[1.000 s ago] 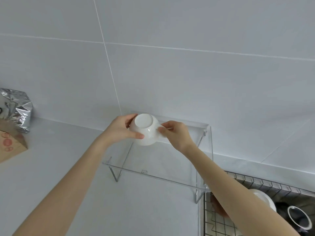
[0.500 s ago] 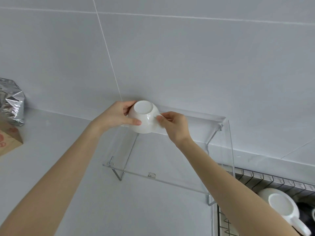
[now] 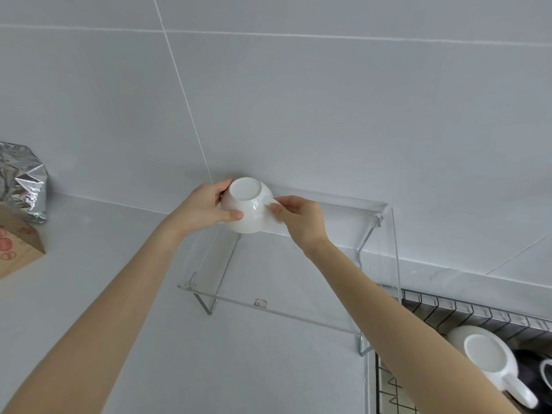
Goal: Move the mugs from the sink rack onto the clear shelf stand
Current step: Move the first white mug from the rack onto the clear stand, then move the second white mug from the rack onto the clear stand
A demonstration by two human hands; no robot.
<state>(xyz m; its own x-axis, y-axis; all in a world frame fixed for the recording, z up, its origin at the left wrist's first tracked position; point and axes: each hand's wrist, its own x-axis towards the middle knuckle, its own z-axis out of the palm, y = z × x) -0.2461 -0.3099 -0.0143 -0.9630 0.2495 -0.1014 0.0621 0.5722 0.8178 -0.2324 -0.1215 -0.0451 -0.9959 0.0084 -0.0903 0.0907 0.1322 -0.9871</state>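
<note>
Both hands hold a white mug [image 3: 246, 209] upside down, its flat base facing up toward the camera, at the back left corner of the clear shelf stand [image 3: 298, 312], close against the tiled wall [image 3: 298, 100]. The left hand [image 3: 203, 209] cups the mug's left side, its fingers [image 3: 231, 216] wrapped around the body with the thumb lying across the front. The right hand [image 3: 301, 221] pinches the mug's handle on the right side, fingertips pressed together on it. Whether the rim already touches the shelf top cannot be told.

Compared with half a second ago, the grip is the same on both sides and the mug sits in much the same spot by the back edge of the stand, perhaps a little lower toward its surface. The view has shifted slightly, so more of the sink rack [image 3: 466, 312] shows at the lower right. In it lies a second white mug [image 3: 493, 364], open mouth facing up and handle pointing toward the lower right, with a dark mug [image 3: 537, 375] partly visible just beside it at the frame edge.

On the bench [image 3: 89, 279] at far left stand a crumpled foil bag [image 3: 24, 180] and a brown paper package [image 3: 15, 249], well apart from the stand
</note>
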